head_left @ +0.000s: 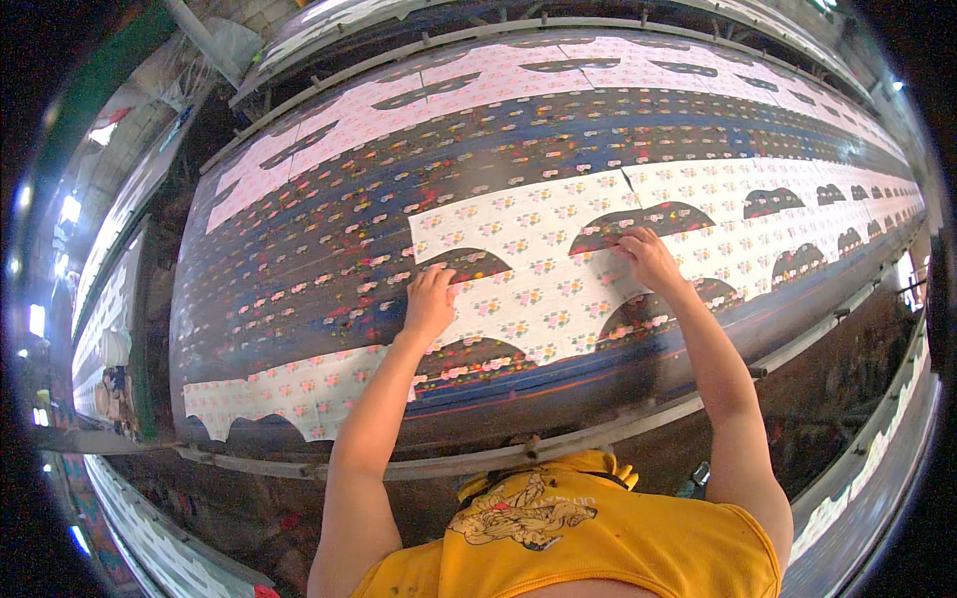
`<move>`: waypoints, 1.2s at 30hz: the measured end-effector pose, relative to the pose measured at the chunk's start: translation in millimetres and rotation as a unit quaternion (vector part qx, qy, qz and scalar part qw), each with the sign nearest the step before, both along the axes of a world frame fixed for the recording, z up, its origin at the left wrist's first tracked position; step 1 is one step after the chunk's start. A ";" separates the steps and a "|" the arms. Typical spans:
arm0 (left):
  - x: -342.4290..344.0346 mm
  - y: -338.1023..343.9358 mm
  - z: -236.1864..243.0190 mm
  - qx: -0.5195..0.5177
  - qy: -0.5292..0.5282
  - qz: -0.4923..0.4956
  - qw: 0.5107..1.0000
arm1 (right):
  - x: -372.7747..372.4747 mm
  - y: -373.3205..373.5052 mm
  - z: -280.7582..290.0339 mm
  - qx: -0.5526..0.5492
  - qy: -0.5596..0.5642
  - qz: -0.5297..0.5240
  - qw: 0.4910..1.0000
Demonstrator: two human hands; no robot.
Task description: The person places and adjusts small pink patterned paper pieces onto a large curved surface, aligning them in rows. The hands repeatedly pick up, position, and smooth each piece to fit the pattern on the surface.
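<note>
A white fabric piece (516, 297) with small floral bunches lies on the long dark table, with arched gaps along its edges. My left hand (431, 304) is at its left end, fingers closed at the fabric beside a dark arched gap (471, 264). Farther right, my right hand (650, 261) pinches its edge by another dark gap (638, 229). The fabric between both hands looks almost flat. Whether it is lifted at the fingertips is hard to make out.
Another floral piece (284, 391) lies at the table's near left. Pink floral pieces (478, 75) run along the far side. Colourful flower marks cover the dark table surface (329, 254) between. A rail (608, 431) follows the near edge. Other long tables (105, 289) stand around.
</note>
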State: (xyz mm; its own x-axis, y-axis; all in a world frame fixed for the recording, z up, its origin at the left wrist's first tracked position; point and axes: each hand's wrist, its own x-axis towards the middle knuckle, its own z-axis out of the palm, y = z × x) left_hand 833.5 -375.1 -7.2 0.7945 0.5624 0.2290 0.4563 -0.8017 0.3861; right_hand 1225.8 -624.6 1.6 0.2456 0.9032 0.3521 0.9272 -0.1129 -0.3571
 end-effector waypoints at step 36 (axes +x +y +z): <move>-14.4 -48.8 85.8 -0.030 -0.134 -0.027 0.990 | -8.1 -37.3 48.8 -0.018 -0.010 0.084 0.996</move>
